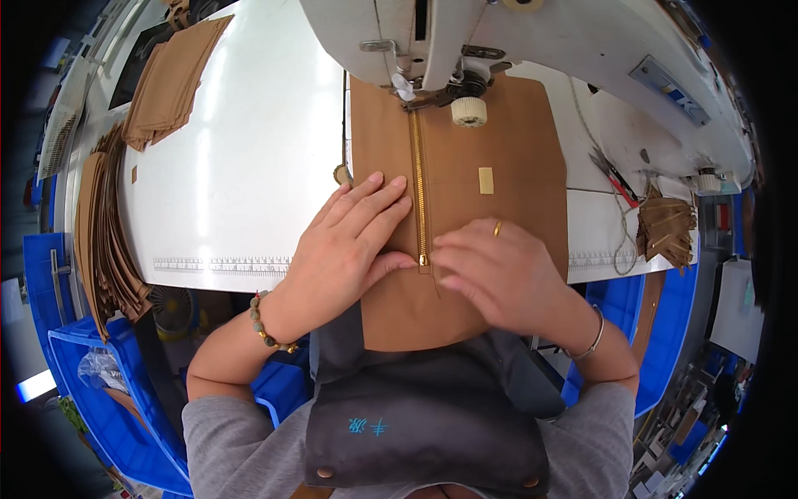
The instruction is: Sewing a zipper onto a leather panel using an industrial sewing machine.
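A brown fabric panel (524, 141) with a gold zipper (419, 183) and a small pale rectangle (485, 180) lies under the sewing machine head (374, 37). My left hand (349, 233) rests on the panel left of the zipper, fingers stretched out, thumb pointing toward its lower end. My right hand (499, 266) is at the lower right of the zipper, fingers loosely curled, thumb a little apart from them, with nothing visible held. A loose thread hangs by its fingertips. The panel's near part reaches over the table edge onto a dark apron (424, 399).
Stacks of brown pieces (174, 75) and long strips (104, 233) lie on the left of the white table (241, 183). Scissors (619, 183) and brown scraps (665, 224) sit at right. A ruler strip runs along the front edge. Blue bins (91, 349) stand below on both sides.
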Motion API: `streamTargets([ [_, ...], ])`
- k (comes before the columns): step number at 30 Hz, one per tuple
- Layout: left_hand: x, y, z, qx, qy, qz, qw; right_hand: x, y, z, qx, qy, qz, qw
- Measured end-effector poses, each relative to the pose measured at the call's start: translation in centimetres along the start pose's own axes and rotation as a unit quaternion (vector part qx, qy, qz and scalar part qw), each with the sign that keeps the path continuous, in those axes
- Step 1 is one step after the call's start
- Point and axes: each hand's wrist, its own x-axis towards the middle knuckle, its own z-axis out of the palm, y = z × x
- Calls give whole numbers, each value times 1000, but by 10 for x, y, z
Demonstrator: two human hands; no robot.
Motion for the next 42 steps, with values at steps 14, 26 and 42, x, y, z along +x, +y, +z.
streamTargets([
  [14,-1,-3,6,-52,28,2,998,28,17,2,-148,29,-32,988],
  [26,10,1,-10,42,-44,21,998,31,15,0,-161,3,-29,986],
  [42,41,-27,-11,82,-19,34,996,54,41,-1,-188,43,-31,981],
])
